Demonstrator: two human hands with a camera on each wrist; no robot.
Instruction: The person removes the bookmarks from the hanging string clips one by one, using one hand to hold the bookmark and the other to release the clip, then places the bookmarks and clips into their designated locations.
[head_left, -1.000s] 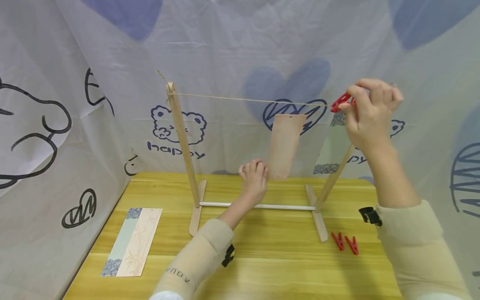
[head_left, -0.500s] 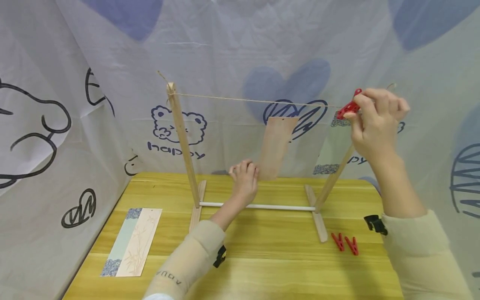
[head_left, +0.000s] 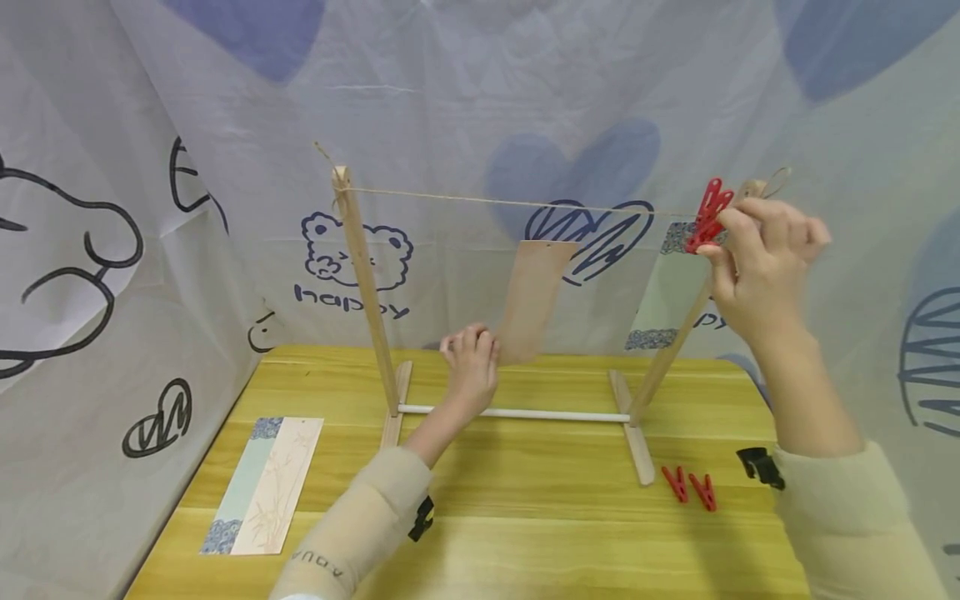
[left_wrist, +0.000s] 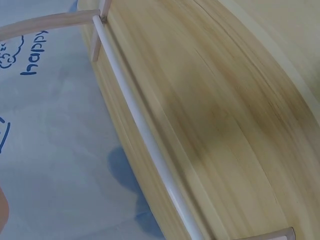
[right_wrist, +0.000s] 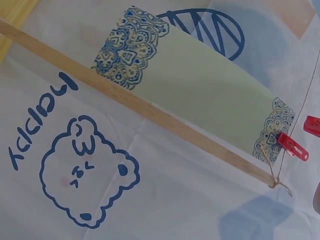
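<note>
My left hand (head_left: 471,371) holds a plain pinkish paper card (head_left: 538,292) by its lower left side; the card stands tilted, its small-holed top below the string (head_left: 480,198). Only a sliver of that hand shows in the left wrist view. My right hand (head_left: 768,267), raised near the right post, pinches a red clothespin (right_wrist: 313,126) between thumb and fingers. Close to it, another red clothespin (right_wrist: 294,146) grips the top of a pale green card (right_wrist: 205,85) with blue patterned ends, which hangs from the string beside the post.
A wooden rack's left post (head_left: 363,283) and white crossbar (head_left: 555,414) stand on the yellow wood-grain table (head_left: 525,533). Two red clothespins (head_left: 690,487) lie front right. A green card (head_left: 251,471) and a bamboo-print card (head_left: 281,492) lie at left. Patterned cloth (head_left: 450,83) hangs behind.
My left hand has moved left and a little down with the pinkish card. My right hand has shifted right and down with its clothespin, and the clothespin on the green card shows more plainly.
</note>
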